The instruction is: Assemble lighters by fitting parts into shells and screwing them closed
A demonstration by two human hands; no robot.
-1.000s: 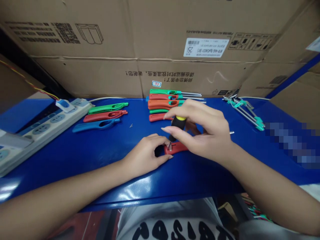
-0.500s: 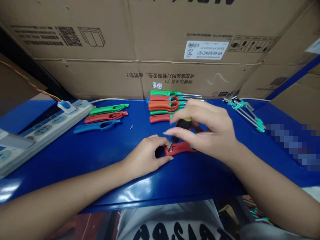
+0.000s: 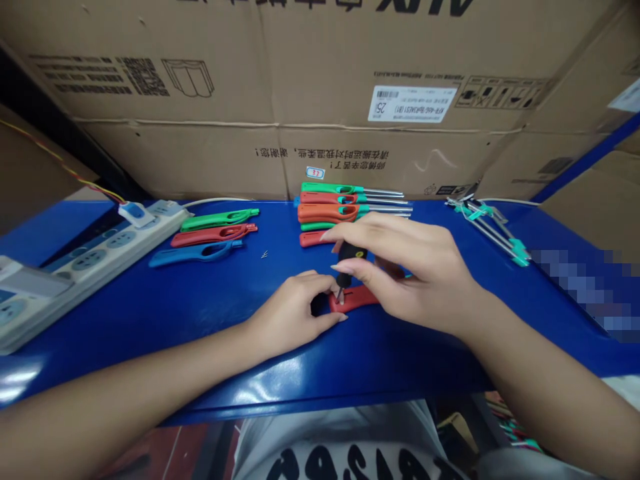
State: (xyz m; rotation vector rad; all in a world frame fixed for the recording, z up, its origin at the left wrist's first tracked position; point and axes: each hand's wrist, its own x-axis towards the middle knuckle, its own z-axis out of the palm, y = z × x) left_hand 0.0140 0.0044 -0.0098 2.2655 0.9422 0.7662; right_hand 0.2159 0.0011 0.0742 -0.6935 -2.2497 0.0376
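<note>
Right fingers point(image 3: 353, 232) around 1 black screwdriver point(image 3: 352, 253), left fingers point(image 3: 327, 321) around 1 red handle point(image 3: 361, 299)

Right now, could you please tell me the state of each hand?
Left hand: closed, pinching the left end of the nearest red handle.
Right hand: closed, holding the screwdriver upright, slightly tilted.

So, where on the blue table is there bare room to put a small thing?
Left: between the power strip, the blue handle and the left forearm. Right: between the right forearm and the green-ended rods. Crowded: the back middle, with its row of coloured handles, and around the front red handle and screwdriver.
</note>
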